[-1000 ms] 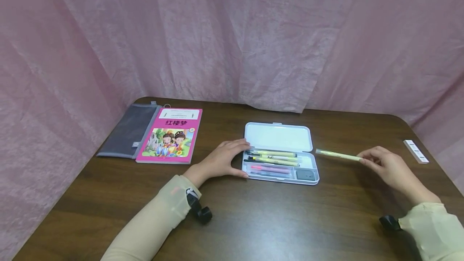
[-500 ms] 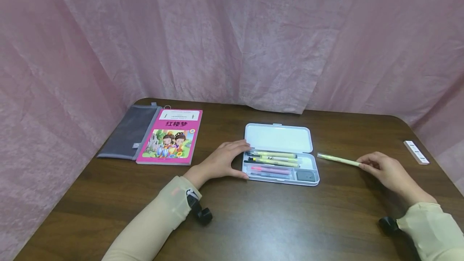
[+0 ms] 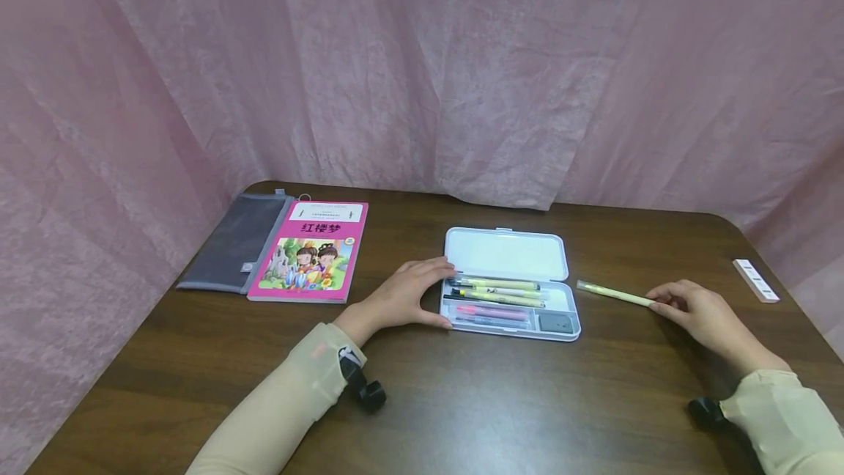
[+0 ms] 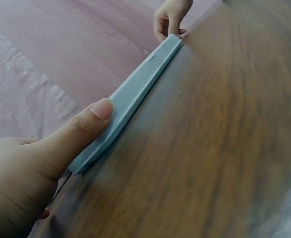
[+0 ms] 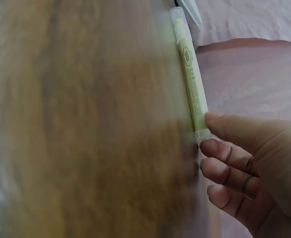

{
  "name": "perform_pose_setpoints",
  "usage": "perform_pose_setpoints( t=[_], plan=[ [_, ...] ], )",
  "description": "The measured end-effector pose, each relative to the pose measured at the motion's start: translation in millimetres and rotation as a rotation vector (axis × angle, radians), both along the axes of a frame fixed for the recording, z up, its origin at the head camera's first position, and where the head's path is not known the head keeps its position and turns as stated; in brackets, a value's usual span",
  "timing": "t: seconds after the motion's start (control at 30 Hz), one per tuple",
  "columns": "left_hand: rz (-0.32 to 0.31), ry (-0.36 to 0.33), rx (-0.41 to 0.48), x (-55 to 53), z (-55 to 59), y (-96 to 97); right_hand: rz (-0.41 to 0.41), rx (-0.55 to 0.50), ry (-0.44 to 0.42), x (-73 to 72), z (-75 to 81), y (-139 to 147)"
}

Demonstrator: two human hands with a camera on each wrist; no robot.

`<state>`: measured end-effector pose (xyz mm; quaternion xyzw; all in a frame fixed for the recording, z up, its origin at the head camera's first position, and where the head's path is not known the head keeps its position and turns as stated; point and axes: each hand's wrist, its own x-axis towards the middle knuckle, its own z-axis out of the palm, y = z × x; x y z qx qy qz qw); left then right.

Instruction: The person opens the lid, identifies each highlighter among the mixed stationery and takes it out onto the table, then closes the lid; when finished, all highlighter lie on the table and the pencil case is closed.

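An open white pencil case [image 3: 506, 253] lies in the middle of the table, its lid tipped back. My left hand [image 3: 401, 299] spans the case's left end, thumb at the front corner and fingers at the hinge side; in the left wrist view the thumb [image 4: 86, 124] presses the case's side. Inside are yellow-green pens [image 3: 501, 296], a pink pen [image 3: 491, 311] and a dark grey block [image 3: 556, 323]. To the right of the case, my right hand [image 3: 702, 317] pinches the right end of a pale yellow-green pen [image 3: 616, 293] between thumb and fingers. The pen's clear end points toward the case.
A pink illustrated book [image 3: 310, 251] lies at the left, overlapping a grey mesh pouch [image 3: 231, 244]. A narrow white strip with markings [image 3: 756, 281] rests near the table's right edge. Pink curtains [image 3: 422, 72] hang behind the brown table [image 3: 501, 402].
The right hand with the pen has shifted slightly left and toward the person, so the pen sits a little lower. The left hand has stayed at the case.
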<state>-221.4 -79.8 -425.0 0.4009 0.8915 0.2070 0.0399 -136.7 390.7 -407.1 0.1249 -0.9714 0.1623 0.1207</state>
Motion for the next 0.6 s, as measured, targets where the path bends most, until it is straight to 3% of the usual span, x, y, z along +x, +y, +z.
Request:
perform_pose_setpoints(
  t=[0.27, 0.6],
  plan=[
    [0.000, 0.003, -0.002, 0.8, 1.0, 0.0, -0.018, -0.027, -0.058, 0.3, 9.8, 0],
    [0.007, 0.004, -0.006, 1.1, 0.0, 0.3, -0.001, -0.036, -0.045, -2.6, 39.2, -9]
  ],
)
